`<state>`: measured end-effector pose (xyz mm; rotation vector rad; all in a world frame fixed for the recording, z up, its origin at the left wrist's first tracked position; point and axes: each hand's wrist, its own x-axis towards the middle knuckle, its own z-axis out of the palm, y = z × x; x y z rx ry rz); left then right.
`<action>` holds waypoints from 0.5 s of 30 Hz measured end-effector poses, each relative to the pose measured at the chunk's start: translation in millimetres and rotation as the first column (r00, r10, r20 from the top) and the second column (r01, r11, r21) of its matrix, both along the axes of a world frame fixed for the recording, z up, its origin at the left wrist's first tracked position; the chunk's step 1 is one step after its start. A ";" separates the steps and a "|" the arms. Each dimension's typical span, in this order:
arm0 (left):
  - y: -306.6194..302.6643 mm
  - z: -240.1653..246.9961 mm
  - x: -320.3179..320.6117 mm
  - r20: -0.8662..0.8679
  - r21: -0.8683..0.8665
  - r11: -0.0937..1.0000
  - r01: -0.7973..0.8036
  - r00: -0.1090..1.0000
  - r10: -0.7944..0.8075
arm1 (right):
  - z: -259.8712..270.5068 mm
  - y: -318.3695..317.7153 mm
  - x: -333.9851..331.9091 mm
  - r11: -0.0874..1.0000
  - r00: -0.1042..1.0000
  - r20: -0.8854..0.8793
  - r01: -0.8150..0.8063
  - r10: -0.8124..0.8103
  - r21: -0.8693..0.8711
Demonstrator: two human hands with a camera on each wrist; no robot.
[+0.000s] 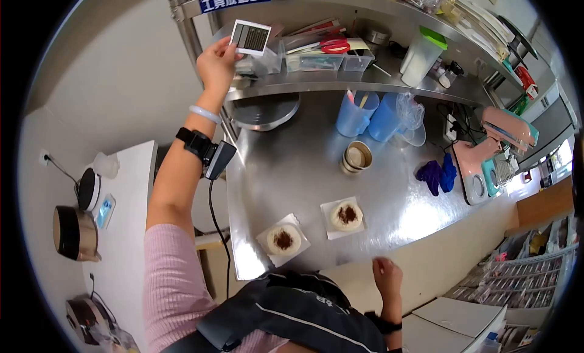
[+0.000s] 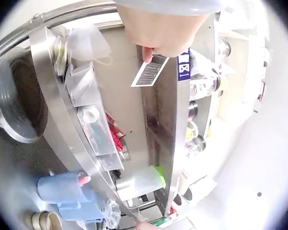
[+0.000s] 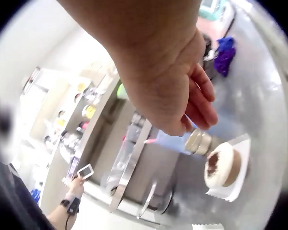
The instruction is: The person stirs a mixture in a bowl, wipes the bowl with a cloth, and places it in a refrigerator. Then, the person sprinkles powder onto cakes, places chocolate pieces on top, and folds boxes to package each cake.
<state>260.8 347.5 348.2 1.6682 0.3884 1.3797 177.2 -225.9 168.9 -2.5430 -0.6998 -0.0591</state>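
Observation:
The left hand (image 1: pixel 217 66) pinches a small white-edged card with a dark striped panel (image 1: pixel 250 37), held up at the left end of the shelf; the left wrist view shows the card (image 2: pixel 150 72) under the hand (image 2: pixel 163 31). The right hand (image 1: pixel 388 278) hangs in front of the table edge, fingers loosely curled and holding nothing, also in the right wrist view (image 3: pixel 168 91). Two round white-topped cakes with brown powder, one at left (image 1: pixel 283 239) and one at right (image 1: pixel 346 215), sit on square white papers near the table's front edge.
A steel shelf (image 1: pixel 340 82) holds clear bins (image 1: pixel 313 62) with tools and a green-lidded container (image 1: pixel 423 56). Below stand a turntable (image 1: pixel 266 113), blue jugs (image 1: pixel 354 114), stacked cups (image 1: pixel 356 156), purple and blue cloths (image 1: pixel 429 176) and a pink mixer (image 1: pixel 474 164).

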 end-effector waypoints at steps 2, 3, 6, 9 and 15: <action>-22.8 13.5 -17.9 -0.004 -0.082 0.995 0.056 0.998 -0.057 | 21.9 35.6 14.4 0.995 0.995 -0.020 -0.094 0.094 0.028; -27.0 6.3 -25.4 0.006 -0.041 0.986 0.161 0.987 -0.161 | 34.3 55.5 19.3 0.984 0.990 -0.013 -0.137 0.139 0.110; -111.8 6.8 -74.2 -0.217 -0.202 0.857 0.474 0.832 -0.511 | 79.0 105.3 21.4 0.845 0.975 -0.096 -0.122 0.199 0.520; -188.8 -22.1 -120.2 -0.359 -0.395 0.659 0.640 0.553 -0.752 | 111.2 145.3 13.6 0.502 0.838 -0.269 -0.007 0.475 0.865; -257.0 -88.9 -175.1 0.057 -0.770 0.326 0.549 0.568 -0.821 | 81.1 132.4 -11.7 0.670 0.721 -0.415 -0.090 0.555 0.737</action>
